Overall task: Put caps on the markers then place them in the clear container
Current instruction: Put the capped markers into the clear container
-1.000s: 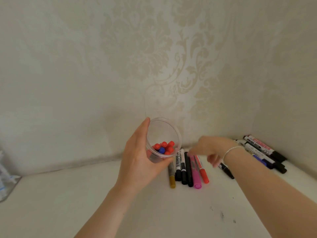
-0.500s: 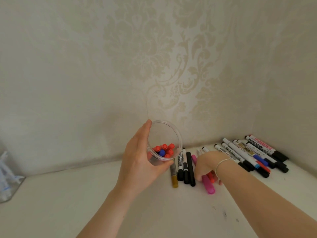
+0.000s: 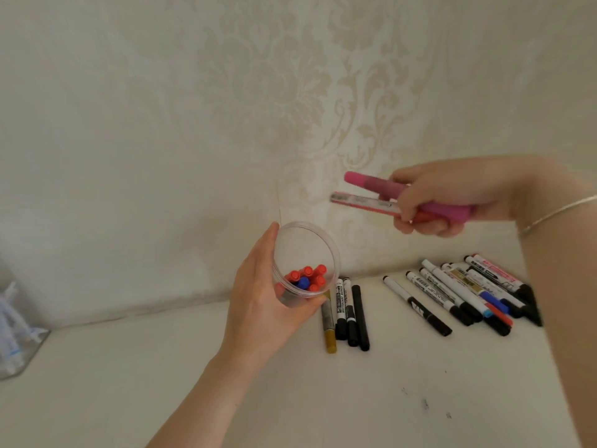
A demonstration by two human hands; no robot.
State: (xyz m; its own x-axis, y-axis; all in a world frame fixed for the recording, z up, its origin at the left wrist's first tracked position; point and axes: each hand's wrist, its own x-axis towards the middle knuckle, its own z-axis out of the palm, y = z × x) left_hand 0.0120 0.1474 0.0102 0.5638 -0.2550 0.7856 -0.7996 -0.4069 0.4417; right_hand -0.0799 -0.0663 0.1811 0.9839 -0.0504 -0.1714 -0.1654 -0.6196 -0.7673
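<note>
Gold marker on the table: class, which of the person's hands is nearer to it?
Left. The left hand is right beside the gold marker; the right hand is raised above.

Cream damask wallpaper [image 3: 290, 108] across the whole upper field, pale floral scrolls densest toward 1 o'clock. Wall corner at 2 o'clock, side wall darker there. White tabletop [image 3: 161, 383] below, meeting the wallpaper along a shadowed seam. Small dark smudges [image 3: 424, 404] on the top at 5 o'clock. Clear plastic packaging [image 3: 13, 331] at 9 o'clock, cut by the edge. Soft, even light.
</note>
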